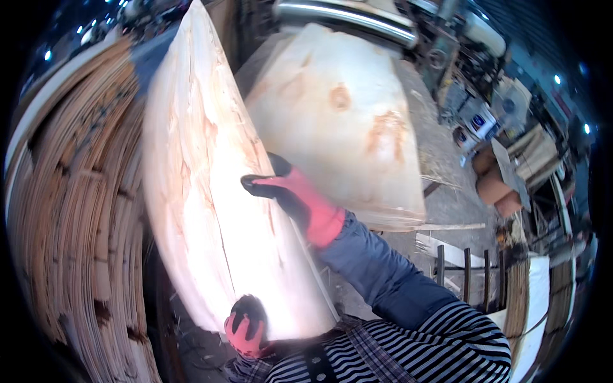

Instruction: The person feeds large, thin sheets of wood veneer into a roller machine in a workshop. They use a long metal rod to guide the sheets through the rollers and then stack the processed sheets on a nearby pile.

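A large pale wood veneer sheet (211, 185), cracked lengthwise and pointed at its far end, tilts up in front of me. My left hand (246, 327), in a pink glove with a black coating, is closed over its near edge. Higher up, my right hand (306, 201), gloved alike, grips the sheet's right edge, with the thumb across its face; its other fingers are partly hidden. Beyond the right hand lies another broad pale veneer sheet (364, 127) with brown knots, on a grey surface (440, 185).
Tall stacks of veneer (76, 223) stand close on the left. A shiny metal roller (348, 22) crosses the far end. To the right are an open cardboard box (501, 175), a white bucket (480, 121), upright dark metal bars (466, 274) and more stacked veneer (517, 306).
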`<state>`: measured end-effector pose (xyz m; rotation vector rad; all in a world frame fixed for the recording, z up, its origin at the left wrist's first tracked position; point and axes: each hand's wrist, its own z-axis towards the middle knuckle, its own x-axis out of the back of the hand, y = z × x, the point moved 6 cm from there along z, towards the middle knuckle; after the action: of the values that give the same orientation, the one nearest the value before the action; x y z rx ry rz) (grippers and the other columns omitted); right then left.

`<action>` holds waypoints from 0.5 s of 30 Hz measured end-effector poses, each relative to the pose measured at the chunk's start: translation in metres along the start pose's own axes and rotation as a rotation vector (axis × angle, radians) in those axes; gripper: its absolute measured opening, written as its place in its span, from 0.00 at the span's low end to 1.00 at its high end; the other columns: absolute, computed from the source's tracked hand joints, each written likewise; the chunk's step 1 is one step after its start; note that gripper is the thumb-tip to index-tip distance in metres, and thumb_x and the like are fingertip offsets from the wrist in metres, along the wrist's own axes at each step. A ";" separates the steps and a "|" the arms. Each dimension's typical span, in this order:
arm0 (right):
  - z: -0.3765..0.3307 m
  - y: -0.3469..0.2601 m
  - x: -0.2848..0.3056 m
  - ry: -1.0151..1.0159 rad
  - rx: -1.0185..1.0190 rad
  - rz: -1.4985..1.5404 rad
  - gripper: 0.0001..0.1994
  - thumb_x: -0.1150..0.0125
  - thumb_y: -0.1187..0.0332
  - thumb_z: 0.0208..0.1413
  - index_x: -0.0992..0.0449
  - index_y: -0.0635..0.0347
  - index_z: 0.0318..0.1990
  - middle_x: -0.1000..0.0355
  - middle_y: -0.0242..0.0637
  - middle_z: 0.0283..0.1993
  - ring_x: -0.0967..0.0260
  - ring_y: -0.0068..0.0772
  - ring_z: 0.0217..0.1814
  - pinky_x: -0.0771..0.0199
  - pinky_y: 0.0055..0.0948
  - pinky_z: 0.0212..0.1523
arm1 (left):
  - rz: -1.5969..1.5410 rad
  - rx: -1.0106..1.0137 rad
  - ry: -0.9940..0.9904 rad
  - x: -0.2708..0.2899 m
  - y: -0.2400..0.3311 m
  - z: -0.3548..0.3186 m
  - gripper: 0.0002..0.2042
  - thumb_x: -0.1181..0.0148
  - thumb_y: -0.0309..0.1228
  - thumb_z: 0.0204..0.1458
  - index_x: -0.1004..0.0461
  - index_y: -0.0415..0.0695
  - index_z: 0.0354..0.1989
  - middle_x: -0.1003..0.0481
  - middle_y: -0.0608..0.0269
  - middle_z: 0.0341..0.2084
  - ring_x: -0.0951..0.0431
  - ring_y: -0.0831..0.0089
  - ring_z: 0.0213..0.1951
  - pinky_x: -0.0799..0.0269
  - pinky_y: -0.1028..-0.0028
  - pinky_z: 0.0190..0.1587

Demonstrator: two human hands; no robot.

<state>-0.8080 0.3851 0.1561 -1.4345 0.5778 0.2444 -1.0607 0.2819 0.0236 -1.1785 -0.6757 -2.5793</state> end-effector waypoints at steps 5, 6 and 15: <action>-0.110 -0.088 0.161 0.210 0.086 -0.073 0.20 0.41 0.73 0.42 0.35 0.63 0.46 0.32 0.32 0.37 0.35 0.20 0.37 0.35 0.21 0.38 | 0.014 -0.199 -0.024 -0.059 0.139 0.086 0.16 0.45 0.32 0.24 0.24 0.53 0.29 0.35 0.61 0.35 0.35 0.55 0.40 0.36 0.60 0.35; -0.126 -0.098 0.194 0.270 0.101 -0.110 0.20 0.41 0.72 0.43 0.35 0.63 0.47 0.32 0.31 0.36 0.35 0.20 0.38 0.35 0.21 0.39 | -0.009 -0.224 -0.106 -0.078 0.157 0.106 0.16 0.45 0.31 0.25 0.25 0.54 0.29 0.34 0.61 0.34 0.35 0.55 0.39 0.36 0.60 0.34; -0.155 -0.174 0.405 0.654 -0.082 -1.021 0.41 0.45 0.52 0.43 0.60 0.61 0.60 0.37 0.55 0.47 0.39 0.48 0.49 0.40 0.32 0.48 | 0.024 -0.278 -0.333 -0.243 0.246 0.229 0.23 0.44 0.28 0.26 0.29 0.49 0.39 0.34 0.52 0.39 0.34 0.54 0.41 0.37 0.60 0.41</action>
<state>-0.4171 0.1364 0.0937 -1.7110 0.2796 -1.0457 -0.6586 0.1853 0.0471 -1.7167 -0.3633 -2.5398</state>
